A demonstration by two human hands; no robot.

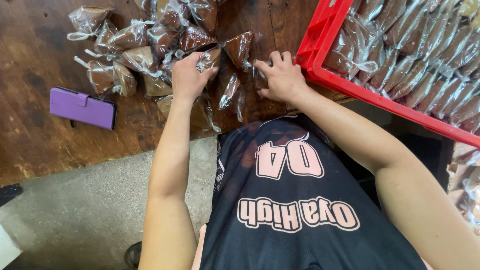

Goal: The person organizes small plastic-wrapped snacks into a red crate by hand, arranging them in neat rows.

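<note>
Head view shows my left hand point(187, 77) closed on one clear packet of brown paste point(209, 59) and my right hand point(282, 77) pinching another packet point(260, 79) against the table point(35, 135), beside the red crate point(325, 30) for easy reach.

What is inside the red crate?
The red crate holds rows of clear plastic bags of brown filling, packed close and overlapping. Its floor and any lower layers are covered, so they cannot be seen.
</note>
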